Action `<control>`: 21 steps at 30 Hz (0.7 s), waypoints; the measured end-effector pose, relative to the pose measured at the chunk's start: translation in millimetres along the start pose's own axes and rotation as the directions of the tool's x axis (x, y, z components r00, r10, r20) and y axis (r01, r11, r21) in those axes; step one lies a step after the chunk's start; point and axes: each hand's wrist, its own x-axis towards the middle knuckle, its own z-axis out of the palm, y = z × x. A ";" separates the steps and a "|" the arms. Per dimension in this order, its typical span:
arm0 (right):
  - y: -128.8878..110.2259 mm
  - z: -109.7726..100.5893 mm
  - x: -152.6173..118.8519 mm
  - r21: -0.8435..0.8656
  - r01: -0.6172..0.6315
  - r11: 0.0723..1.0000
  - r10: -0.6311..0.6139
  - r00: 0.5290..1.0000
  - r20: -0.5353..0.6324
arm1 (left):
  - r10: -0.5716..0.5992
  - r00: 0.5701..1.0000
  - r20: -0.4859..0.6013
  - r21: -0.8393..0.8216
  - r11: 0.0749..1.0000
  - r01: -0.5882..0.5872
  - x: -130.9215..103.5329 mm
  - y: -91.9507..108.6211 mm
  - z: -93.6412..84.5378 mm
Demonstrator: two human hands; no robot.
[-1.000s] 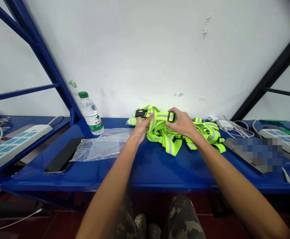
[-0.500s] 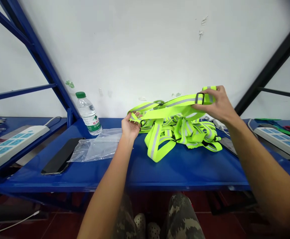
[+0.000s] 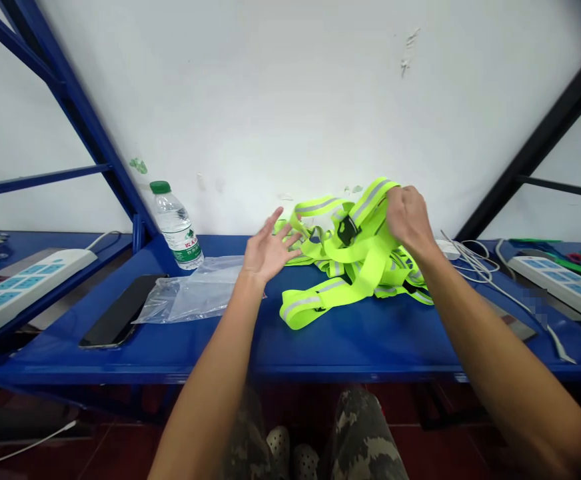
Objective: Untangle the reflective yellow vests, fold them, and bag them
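Note:
A tangled heap of neon yellow reflective straps (image 3: 375, 267) with grey stripes lies on the blue table. My right hand (image 3: 409, 217) is closed around the upper part of a strap and holds it raised over the heap. A black buckle (image 3: 347, 230) hangs on the webbing left of that hand. My left hand (image 3: 270, 250) is open, palm up with fingers spread, just left of the straps. Whether its fingertips touch the webbing I cannot tell. One strap loop (image 3: 300, 310) reaches toward the table's front edge.
Left of my hands lie a clear plastic bag (image 3: 190, 297) and a black phone (image 3: 123, 313), with a water bottle (image 3: 178, 227) behind. A white cable (image 3: 495, 283) and a flat device (image 3: 515, 325) are at the right. Power strips (image 3: 560, 287) sit at both sides.
My left hand has let go of the strap and opened. My right hand has moved left and closed into a fist, pulling the webbing up into a bunch. The cable at right is now uncovered.

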 end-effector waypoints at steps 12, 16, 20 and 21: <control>-34.6 20.9 14.0 0.442 -0.083 0.893 0.078 0.997 0.031 | 0.174 0.978 -0.119 0.758 0.652 -0.024 12.5 -58.6 -18.5; -26.0 -11.0 31.7 0.384 0.043 0.922 0.046 0.974 -0.220 | 0.197 0.906 -0.375 0.662 0.741 0.112 19.9 -44.8 -27.3; -11.6 -33.2 33.1 0.343 0.073 0.936 -0.081 0.997 0.011 | -0.041 0.952 -0.305 0.177 0.979 0.099 18.9 -15.9 -16.8; -10.1 -34.3 29.6 0.335 0.071 0.940 -0.100 0.992 0.071 | -0.030 0.965 -0.259 0.089 0.994 0.055 17.5 -10.0 -13.7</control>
